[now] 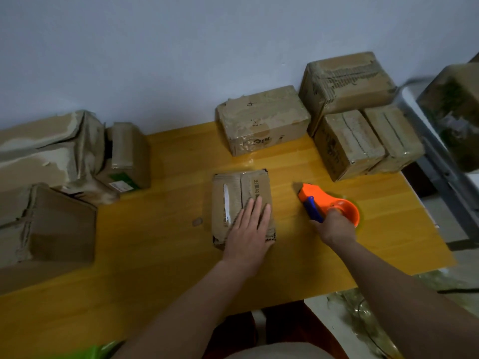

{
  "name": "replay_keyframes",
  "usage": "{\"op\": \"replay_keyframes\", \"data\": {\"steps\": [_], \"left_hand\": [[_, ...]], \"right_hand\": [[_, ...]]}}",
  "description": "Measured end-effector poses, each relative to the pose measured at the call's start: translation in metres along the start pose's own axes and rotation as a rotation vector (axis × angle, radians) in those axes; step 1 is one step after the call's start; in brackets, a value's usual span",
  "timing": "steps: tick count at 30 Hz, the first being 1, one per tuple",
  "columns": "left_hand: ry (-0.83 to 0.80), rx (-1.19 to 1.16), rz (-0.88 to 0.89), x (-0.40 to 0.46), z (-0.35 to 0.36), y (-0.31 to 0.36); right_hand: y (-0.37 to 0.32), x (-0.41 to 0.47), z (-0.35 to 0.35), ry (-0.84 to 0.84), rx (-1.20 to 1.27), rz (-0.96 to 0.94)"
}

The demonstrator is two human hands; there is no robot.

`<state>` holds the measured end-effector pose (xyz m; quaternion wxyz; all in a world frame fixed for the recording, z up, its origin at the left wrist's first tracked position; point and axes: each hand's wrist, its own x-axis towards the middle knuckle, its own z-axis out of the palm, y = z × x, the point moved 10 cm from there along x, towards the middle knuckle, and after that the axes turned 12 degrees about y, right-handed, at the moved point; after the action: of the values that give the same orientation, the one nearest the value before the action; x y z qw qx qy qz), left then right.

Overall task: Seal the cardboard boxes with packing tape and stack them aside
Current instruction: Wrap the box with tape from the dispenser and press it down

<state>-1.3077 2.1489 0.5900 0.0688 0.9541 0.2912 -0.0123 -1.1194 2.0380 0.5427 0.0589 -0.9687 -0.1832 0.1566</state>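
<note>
Cardboard box (pixel 242 207) at table (pixel 160 244) centre, flaps closed, pressed flat by left hand (pixel 248 229), fingers straight. Tape dispenser (pixel 329 203) at three o'clock of box, gripped in right hand (pixel 335 228). Sealed boxes (pixel 344 141) stacked at one o'clock.

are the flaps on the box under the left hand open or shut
Shut. Both flaps lie flat on the box, meeting at a centre seam, with the left hand pressing on top.
</note>
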Motion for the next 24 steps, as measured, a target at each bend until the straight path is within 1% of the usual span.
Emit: {"op": "replay_keyframes", "data": {"steps": [1, 3, 5, 6, 7, 8, 10, 11, 13, 14, 16, 19, 21, 24], "left_hand": [[-0.007, -0.009, -0.020, 0.000, 0.000, 0.000], [-0.044, -0.059, -0.049, -0.001, -0.001, 0.000], [-0.102, -0.171, -0.092, -0.003, -0.006, 0.001], [-0.101, -0.259, -0.147, -0.001, -0.014, 0.001], [-0.067, -0.359, -0.219, 0.004, -0.024, -0.002], [0.008, -0.447, -0.292, 0.012, -0.037, -0.006], [0.170, -0.502, -0.417, 0.031, -0.066, -0.018], [0.210, -0.538, -0.494, 0.041, -0.076, -0.026], [0.215, -0.730, -0.688, 0.055, -0.086, -0.038], [0.201, -0.840, -0.752, 0.060, -0.088, -0.040], [0.139, -1.029, -0.776, 0.071, -0.089, -0.037], [0.037, -1.368, -0.764, 0.072, -0.094, -0.020], [-0.025, -1.435, -0.714, 0.070, -0.096, -0.017], [-0.084, -1.470, -0.652, 0.067, -0.096, -0.018]], "right_hand": [[0.001, 0.001, 0.002, -0.039, 0.017, -0.016], [0.003, 0.006, 0.001, -0.061, 0.094, -0.029], [-0.001, 0.011, -0.012, -0.035, 0.179, -0.097], [-0.005, 0.015, -0.019, -0.045, 0.243, -0.160], [-0.013, 0.016, -0.025, -0.089, 0.331, -0.235], [-0.021, 0.014, -0.033, -0.152, 0.429, -0.303], [-0.038, 0.007, -0.052, -0.304, 0.615, -0.422], [-0.046, 0.004, -0.060, -0.379, 0.674, -0.482], [-0.060, -0.006, -0.075, -0.538, 0.750, -0.580], [-0.066, -0.011, -0.083, -0.616, 0.776, -0.623], [-0.072, -0.016, -0.090, -0.719, 0.778, -0.673], [-0.077, -0.020, -0.099, -0.802, 0.738, -0.708], [-0.076, -0.016, -0.100, -0.803, 0.692, -0.695], [-0.074, -0.011, -0.101, -0.788, 0.651, -0.654]]}}
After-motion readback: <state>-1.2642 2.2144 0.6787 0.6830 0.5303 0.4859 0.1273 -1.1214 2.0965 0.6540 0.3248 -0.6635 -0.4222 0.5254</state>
